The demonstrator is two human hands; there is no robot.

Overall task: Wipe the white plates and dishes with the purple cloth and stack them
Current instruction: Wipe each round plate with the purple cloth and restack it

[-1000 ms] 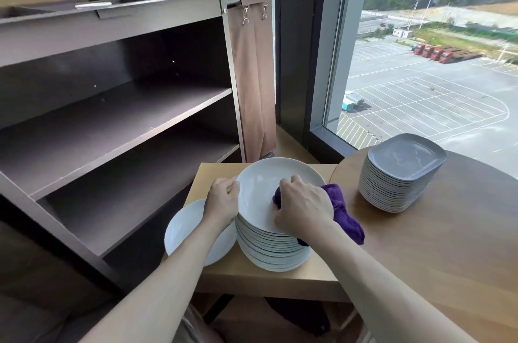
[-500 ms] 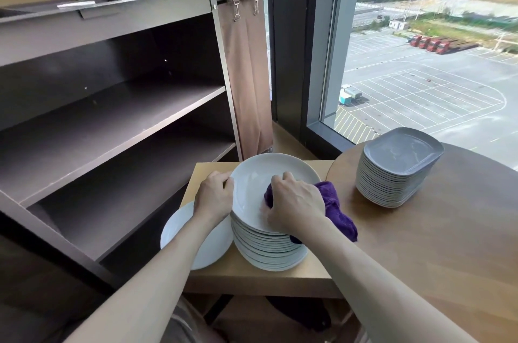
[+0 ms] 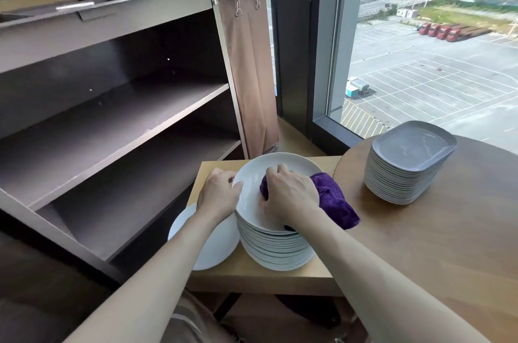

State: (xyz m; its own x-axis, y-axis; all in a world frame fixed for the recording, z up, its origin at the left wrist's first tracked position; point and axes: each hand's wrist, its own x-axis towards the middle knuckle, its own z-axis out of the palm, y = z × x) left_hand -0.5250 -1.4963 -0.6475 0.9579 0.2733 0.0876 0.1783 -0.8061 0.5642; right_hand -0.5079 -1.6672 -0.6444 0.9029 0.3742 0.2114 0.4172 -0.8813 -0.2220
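Observation:
A tall stack of round white plates (image 3: 276,247) stands on a small light wooden table (image 3: 252,275). My left hand (image 3: 218,191) grips the left rim of the top plate (image 3: 283,163). With its fingers curled, my right hand (image 3: 291,194) holds the purple cloth (image 3: 335,199) inside that top plate, and the cloth trails off the plate's right side. A single white plate (image 3: 207,241) lies flat on the table to the left of the stack.
A stack of grey squarish dishes (image 3: 406,166) sits on the round brown table (image 3: 448,244) at right. A dark service cart with bare shelves (image 3: 117,124) and a brown cloth bag (image 3: 252,76) stands at left. A large window (image 3: 434,48) is behind.
My right hand has slid the purple cloth a little to the left across the top plate. My left hand keeps its hold on the rim. The view has shifted slightly.

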